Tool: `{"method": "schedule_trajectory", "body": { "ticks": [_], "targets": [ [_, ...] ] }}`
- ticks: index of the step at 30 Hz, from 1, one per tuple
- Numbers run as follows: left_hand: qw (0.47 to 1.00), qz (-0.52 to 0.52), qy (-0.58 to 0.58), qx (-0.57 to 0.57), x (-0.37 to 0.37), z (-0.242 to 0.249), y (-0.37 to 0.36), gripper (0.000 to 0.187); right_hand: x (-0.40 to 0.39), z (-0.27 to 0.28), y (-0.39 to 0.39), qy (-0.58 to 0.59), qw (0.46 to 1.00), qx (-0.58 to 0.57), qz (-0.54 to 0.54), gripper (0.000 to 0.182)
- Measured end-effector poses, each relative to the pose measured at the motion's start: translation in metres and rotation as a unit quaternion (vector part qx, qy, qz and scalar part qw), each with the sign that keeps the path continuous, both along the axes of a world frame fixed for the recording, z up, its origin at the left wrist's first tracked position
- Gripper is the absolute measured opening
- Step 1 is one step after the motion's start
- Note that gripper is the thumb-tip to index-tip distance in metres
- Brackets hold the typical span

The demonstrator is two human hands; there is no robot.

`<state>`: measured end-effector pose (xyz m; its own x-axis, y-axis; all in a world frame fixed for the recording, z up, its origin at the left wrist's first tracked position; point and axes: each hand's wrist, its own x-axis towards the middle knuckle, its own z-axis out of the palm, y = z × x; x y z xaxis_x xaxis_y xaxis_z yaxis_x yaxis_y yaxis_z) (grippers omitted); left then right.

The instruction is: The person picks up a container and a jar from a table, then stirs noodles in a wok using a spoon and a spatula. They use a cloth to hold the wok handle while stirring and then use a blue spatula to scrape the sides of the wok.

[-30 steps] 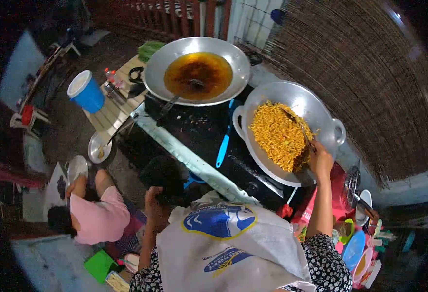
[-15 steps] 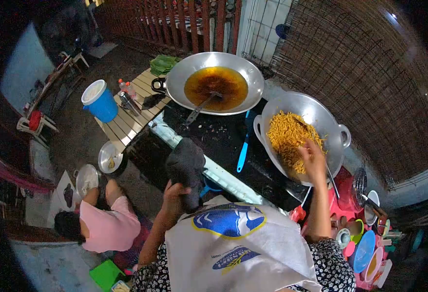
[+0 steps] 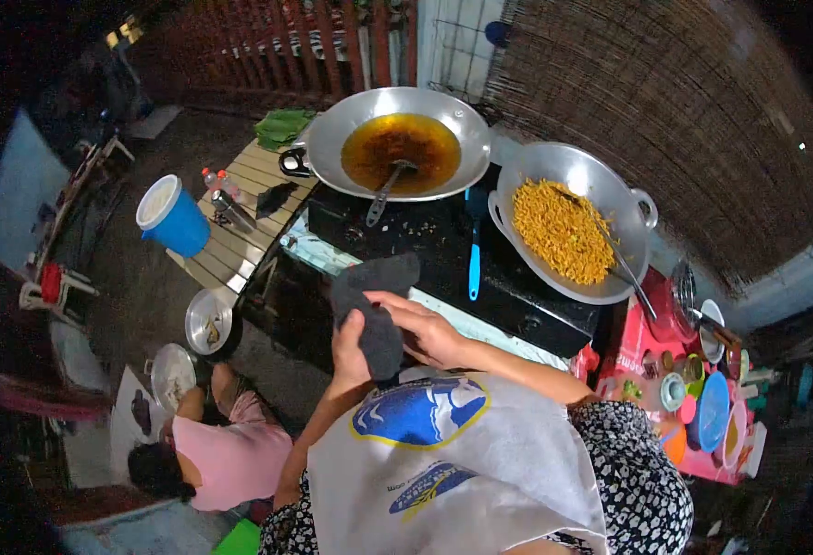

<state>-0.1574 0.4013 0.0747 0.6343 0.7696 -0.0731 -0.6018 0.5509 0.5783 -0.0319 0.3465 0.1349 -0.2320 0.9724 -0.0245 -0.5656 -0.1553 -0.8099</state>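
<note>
A dark cloth (image 3: 380,338) is bunched in front of the apron, in the middle of the view. My left hand (image 3: 351,350) grips it from the left, thumb up. My right hand (image 3: 429,333) is wrapped round its right side, fingers partly hidden behind it. Beyond the cloth is the black stove top (image 3: 425,236), with a blue-handled spatula (image 3: 475,264) lying on it. A wide pan of dark orange oil (image 3: 397,153) holds a slotted ladle (image 3: 386,199). The pan on the right (image 3: 601,176) holds yellow-brown noodles (image 3: 564,236) and long-handled utensils.
A slatted table (image 3: 230,231) at the left carries a blue bucket (image 3: 179,222), bottles and green leaves (image 3: 283,127). At the lower left a person in pink (image 3: 230,458) reaches into a pan. Bowls and jars stand on a red-covered table (image 3: 624,370) at the right.
My right hand has left the noodle pan and moved left onto the cloth, which my left hand was holding before. The view has shifted slightly.
</note>
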Motion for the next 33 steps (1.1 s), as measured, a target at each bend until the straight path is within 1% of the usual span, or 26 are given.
{"method": "schedule_trajectory", "body": {
  "ticks": [1, 2, 3, 4, 5, 6, 8, 9, 10, 12, 14, 16, 17, 18, 20, 21, 22, 24, 25, 26, 28, 29, 30, 31, 32, 33],
  "targets": [
    [0.998, 0.044, 0.04, 0.027, -0.003, 0.004, -0.002, 0.05, -0.004, -0.003, 0.002, -0.002, 1.0, 0.0, -0.009, 0.037],
    [0.998, 0.036, 0.038, 0.027, -0.004, 0.01, -0.003, 0.05, -0.008, -0.01, 0.003, -0.144, 0.988, 0.038, -0.028, 0.041],
    [0.993, 0.064, 0.091, 0.038, -0.004, 0.017, -0.003, 0.048, -0.012, -0.013, 0.003, -0.283, 0.955, 0.073, -0.047, 0.044],
    [0.984, 0.092, 0.143, 0.051, -0.004, 0.019, -0.003, 0.046, -0.016, -0.014, 0.001, -0.284, 0.955, 0.07, -0.054, 0.044],
    [0.984, 0.108, 0.129, 0.053, -0.003, 0.01, -0.001, 0.04, -0.02, -0.015, -0.001, -0.304, 0.945, 0.099, -0.07, 0.046],
    [0.985, 0.098, 0.127, 0.055, -0.002, 0.011, -0.001, 0.04, -0.024, -0.015, -0.003, -0.325, 0.933, 0.127, -0.087, 0.047],
    [0.972, 0.141, 0.166, 0.091, 0.003, 0.016, -0.005, 0.032, -0.026, -0.023, -0.007, -0.339, 0.92, 0.15, -0.128, 0.046],
    [0.958, 0.133, 0.227, 0.114, 0.003, 0.028, -0.01, 0.035, -0.026, -0.022, -0.009, -0.368, 0.905, 0.15, -0.152, 0.047],
    [0.959, 0.125, 0.225, 0.116, 0.004, 0.02, -0.009, 0.035, -0.027, -0.022, -0.012, -0.397, 0.889, 0.148, -0.176, 0.047],
    [0.949, 0.136, 0.247, 0.141, 0.006, 0.002, -0.006, 0.038, -0.03, -0.027, -0.015, -0.402, 0.882, 0.133, -0.206, 0.047],
    [0.955, 0.116, 0.237, 0.135, 0.005, -0.004, -0.008, 0.042, -0.033, -0.03, -0.017, -0.405, 0.876, 0.12, -0.233, 0.047],
    [0.961, 0.077, 0.247, 0.097, 0.003, -0.014, -0.01, 0.043, -0.035, -0.03, -0.021, -0.449, 0.826, 0.16, -0.301, 0.042],
    [0.966, 0.018, 0.246, 0.077, -0.003, -0.02, -0.007, 0.045, -0.034, -0.028, -0.024, -0.449, 0.824, 0.158, -0.306, 0.042],
    [0.966, 0.012, 0.246, 0.079, -0.008, -0.019, -0.007, 0.045, -0.03, -0.025, -0.027, -0.47, 0.816, 0.137, -0.308, 0.039],
    [0.987, -0.069, 0.122, 0.085, -0.018, -0.012, -0.009, 0.055, -0.025, -0.02, -0.033, -0.483, 0.802, 0.099, -0.337, 0.027],
    [0.979, -0.089, 0.124, 0.135, -0.025, -0.016, -0.004, 0.073, -0.025, -0.016, -0.035, -0.492, 0.783, 0.113, -0.364, 0.024],
    [0.978, -0.097, 0.125, 0.137, -0.03, -0.019, -0.004, 0.073, -0.024, -0.011, -0.036, -0.5, 0.762, 0.127, -0.392, 0.02],
    [0.96, -0.086, 0.109, 0.244, -0.033, -0.021, -0.003, 0.082, -0.027, -0.01, -0.037, -0.486, 0.772, 0.112, -0.393, 0.018],
    [0.963, -0.056, 0.054, 0.258, -0.028, -0.029, -0.002, 0.092, -0.031, -0.016, -0.034, -0.468, 0.799, 0.121, -0.358, 0.02],
    [0.969, -0.058, 0.038, 0.235, -0.027, -0.046, 0.0, 0.088, -0.035, -0.019, -0.032, -0.449, 0.824, 0.129, -0.321, 0.022],
    [0.988, -0.085, -0.023, 0.128, -0.02, -0.018, -0.017, 0.092, -0.037, -0.021, -0.031, -0.442, 0.851, 0.201, -0.2, 0.035],
    [0.994, -0.096, -0.001, 0.055, -0.019, -0.011, -0.019, 0.087, -0.033, -0.018, -0.035, -0.452, 0.855, 0.195, -0.161, 0.037],
    [0.992, -0.119, 0.0, 0.052, -0.019, -0.015, -0.02, 0.081, -0.027, -0.013, -0.039, -0.461, 0.859, 0.188, -0.121, 0.039],
    [0.991, -0.12, -0.004, 0.054, -0.013, -0.017, -0.026, 0.079, -0.015, -0.011, -0.042, -0.495, 0.836, 0.215, -0.098, 0.044],
    [0.991, -0.121, -0.008, 0.056, -0.005, -0.02, -0.031, 0.077, 0.0, -0.009, -0.046, -0.531, 0.81, 0.232, -0.088, 0.039],
    [0.99, -0.134, -0.015, 0.032, -0.002, -0.03, -0.033, 0.075, 0.015, 0.001, -0.051, -0.536, 0.813, 0.207, -0.093, 0.034]
  ]
}}
